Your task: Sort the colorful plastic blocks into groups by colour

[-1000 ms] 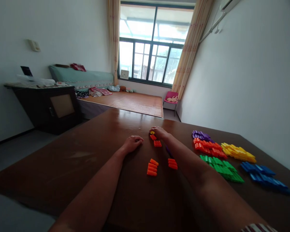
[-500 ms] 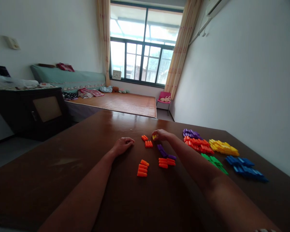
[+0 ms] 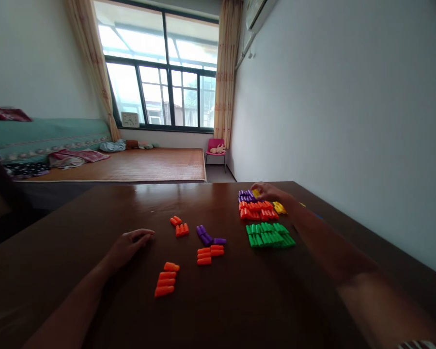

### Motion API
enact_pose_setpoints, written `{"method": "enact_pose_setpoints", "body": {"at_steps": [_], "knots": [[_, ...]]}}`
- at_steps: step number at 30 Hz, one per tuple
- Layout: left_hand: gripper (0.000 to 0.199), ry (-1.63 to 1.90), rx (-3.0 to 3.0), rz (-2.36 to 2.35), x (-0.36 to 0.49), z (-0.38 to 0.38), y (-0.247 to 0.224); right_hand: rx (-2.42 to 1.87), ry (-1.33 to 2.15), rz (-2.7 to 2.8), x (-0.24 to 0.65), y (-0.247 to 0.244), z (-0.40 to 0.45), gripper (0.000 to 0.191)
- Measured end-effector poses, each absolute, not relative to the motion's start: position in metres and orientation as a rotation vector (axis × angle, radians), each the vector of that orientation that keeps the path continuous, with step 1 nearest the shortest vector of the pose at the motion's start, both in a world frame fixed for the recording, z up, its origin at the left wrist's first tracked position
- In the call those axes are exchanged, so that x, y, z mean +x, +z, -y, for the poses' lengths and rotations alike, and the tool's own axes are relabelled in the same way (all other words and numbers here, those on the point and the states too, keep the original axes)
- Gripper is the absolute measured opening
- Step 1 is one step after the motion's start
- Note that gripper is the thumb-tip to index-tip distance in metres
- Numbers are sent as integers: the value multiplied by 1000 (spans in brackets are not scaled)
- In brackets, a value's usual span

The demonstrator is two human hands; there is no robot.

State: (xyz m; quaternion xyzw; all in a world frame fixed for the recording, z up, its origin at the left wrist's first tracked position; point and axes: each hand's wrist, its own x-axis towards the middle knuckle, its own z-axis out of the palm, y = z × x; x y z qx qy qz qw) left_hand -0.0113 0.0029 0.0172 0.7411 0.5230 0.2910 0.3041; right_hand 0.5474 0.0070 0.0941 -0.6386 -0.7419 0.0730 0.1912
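My left hand (image 3: 133, 242) rests on the dark brown table, fingers loosely stretched, holding nothing. To its right lie orange bullet-shaped plastic pieces (image 3: 182, 230) in small groups and a few purple ones (image 3: 204, 235) in an angled row. My right hand (image 3: 267, 191) reaches far across the table, its fingers closed on a yellow plastic piece (image 3: 256, 193) beside the purple stack (image 3: 246, 196). Below that hand are the orange-red stack (image 3: 256, 210) and the green stack (image 3: 269, 234). My right hand and forearm partly cover the yellow pile (image 3: 279, 208) and nearly all of the blue pieces.
The brown table (image 3: 240, 310) reaches toward a bed with a woven mat (image 3: 160, 165). A pink chair (image 3: 215, 145) with a plush toy stands by the curtain. A clock (image 3: 130, 119) is on the windowsill, and a white wall (image 3: 330, 111) runs along the right.
The view has turned right. My right hand has moved right with the yellow piece, from the small orange groups to the coloured stacks. My left hand stays on the table.
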Motion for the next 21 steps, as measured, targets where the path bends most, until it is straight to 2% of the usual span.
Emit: {"method": "enact_pose_setpoints", "body": {"at_steps": [4,7,13,21], "knots": [[57,764,1920,-1406,-12,-7,17,-2182,84,1699,660,82,9,48],[57,749,1899,-1456,-14,-9,16,-2398,11,1531,706,64,16,49],[57,774,1874,-1529,-15,-7,15,-2437,94,1626,720,43,3,51],[56,768,1927,-1491,-11,-5,18,-2431,215,1710,716,51,1,40]]}}
